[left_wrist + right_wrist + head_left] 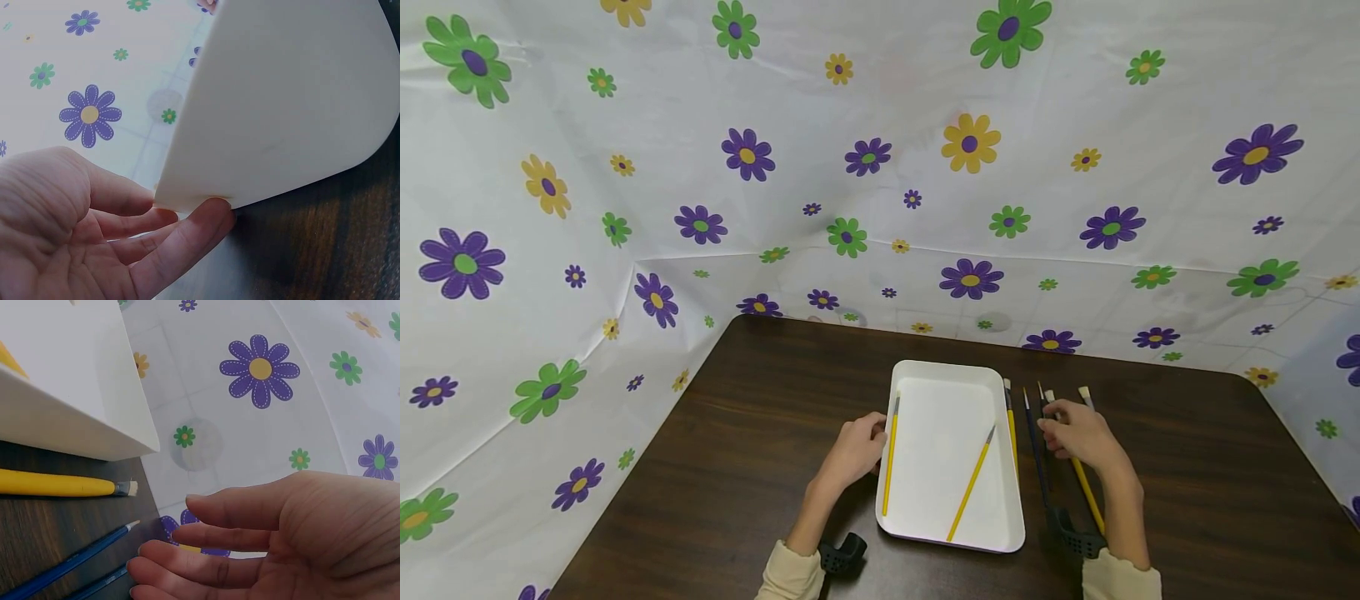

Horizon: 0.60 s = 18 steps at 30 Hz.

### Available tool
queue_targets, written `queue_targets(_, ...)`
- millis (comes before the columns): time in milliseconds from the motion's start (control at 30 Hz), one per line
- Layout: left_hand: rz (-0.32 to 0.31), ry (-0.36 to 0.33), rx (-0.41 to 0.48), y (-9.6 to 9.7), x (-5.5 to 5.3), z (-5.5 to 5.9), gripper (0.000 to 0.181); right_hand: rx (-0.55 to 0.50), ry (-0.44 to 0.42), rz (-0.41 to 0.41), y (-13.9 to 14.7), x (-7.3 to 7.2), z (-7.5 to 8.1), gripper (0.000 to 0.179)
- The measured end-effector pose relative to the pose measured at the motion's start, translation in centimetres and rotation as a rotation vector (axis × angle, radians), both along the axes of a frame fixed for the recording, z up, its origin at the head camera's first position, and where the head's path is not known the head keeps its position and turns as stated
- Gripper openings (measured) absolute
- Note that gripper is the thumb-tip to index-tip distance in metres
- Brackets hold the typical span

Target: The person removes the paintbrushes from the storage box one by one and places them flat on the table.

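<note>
At the white tray (936,442), left hand (853,452) with fingers curled against its side (right hand (1084,435) half-spread, empty).

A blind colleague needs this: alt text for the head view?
A person's left hand touches a white tray holding two yellow-handled paintbrushes; the right hand is over more brushes beside the tray. Dark table, flowered sheet behind.

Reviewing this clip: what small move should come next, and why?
I'd probably have the right hand close on the dark blue brush nearest its fingertips: its fingers look relaxed, with no brush visibly gripped. Two yellow brushes already lie in the white tray, whose edge the left hand holds, so gathering another seems sensible.
</note>
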<state>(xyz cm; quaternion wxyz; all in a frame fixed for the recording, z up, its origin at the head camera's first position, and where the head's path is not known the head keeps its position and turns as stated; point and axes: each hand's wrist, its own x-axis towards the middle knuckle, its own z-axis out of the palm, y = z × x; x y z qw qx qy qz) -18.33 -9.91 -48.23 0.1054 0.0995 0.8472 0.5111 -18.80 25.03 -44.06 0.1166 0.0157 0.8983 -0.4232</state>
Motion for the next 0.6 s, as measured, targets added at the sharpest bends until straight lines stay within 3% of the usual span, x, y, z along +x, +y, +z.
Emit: queue_targets(600,-0.001,-0.004,-0.013,0.09,-0.05,-0.11,0.034,0.028,0.036,-0.004,-0.85,0.09,0.90,0.039)
